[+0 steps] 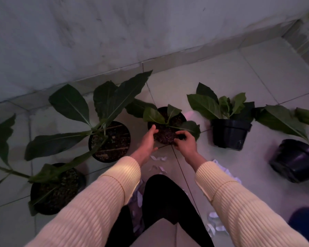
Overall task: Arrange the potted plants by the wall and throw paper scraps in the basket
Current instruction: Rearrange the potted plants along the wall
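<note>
**Head view: setting the small pot into line by the wall**

Head view shows both my hands on the small middle pot [166, 126], one on each side of its rim. My left hand [149, 139] cups the left edge with the fingers lying along the rim; my right hand [185, 141] pinches the near right edge, thumb and fingers closed over the lip. The hands are apart, with the pot clamped between them, and it sits on the tiled floor [221, 77] a little out from the wall [78, 41].

To do this well, I judge I should keep the grip low on the rim and clear of the short leaves [154, 115], which spread right over my knuckles. A level slide or lift toward the wall should keep the soil in. The large pot [112, 141] stands just beside on my left with long leaves reaching across, so I would steer clear of them. On my right the upright black pot [230, 133] leaves a gap; further right a tilted pot [294, 160] still needs righting.

Paper scraps [158, 158] lie between my arms and more beside my right sleeve [239, 202]; no basket is in sight.
</note>
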{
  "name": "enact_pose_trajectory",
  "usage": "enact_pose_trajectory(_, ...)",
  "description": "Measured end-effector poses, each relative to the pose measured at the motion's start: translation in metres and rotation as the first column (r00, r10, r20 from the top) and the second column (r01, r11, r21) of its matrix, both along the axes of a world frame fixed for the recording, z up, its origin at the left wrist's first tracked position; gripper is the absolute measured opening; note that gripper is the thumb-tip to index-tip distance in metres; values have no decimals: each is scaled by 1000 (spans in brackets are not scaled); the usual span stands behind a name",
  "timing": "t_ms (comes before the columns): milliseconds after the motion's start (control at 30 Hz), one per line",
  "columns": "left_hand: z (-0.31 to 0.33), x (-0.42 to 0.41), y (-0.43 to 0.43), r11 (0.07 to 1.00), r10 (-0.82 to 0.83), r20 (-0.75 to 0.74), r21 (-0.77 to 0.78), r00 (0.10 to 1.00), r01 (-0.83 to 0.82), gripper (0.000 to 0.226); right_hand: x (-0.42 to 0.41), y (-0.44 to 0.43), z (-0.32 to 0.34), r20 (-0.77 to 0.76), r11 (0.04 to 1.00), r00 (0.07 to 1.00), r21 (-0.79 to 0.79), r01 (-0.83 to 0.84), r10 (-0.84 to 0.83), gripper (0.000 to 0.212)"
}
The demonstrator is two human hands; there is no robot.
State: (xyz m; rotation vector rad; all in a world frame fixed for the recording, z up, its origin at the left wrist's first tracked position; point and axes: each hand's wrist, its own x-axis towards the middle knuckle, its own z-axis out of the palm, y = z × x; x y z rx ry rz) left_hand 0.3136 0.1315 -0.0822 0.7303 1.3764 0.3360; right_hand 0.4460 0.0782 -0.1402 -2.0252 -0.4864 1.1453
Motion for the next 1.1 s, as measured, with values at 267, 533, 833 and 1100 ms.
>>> enact_pose_trajectory(267,43,-28,-10,993,-18,-51,115,999,24,49,-13,-11,58,-56,988,989,-66,-140,137,55)
enact_pose_trajectory(533,94,-55,-55,892,-15,-186,442,982,97,28,-15,-59,131,-44,992,992,48,-114,117,53)
enact_pose_trajectory(833,162,-29,-104,733,-82,-204,650,976,198,21,20,-122,216,29,956,1000,293,-11,3,26)
enact_pose_trajectory(1100,199,30,-142,604,-263,-193,731,945,318,20,69,-192,238,47,892,975,414,180,-218,19)
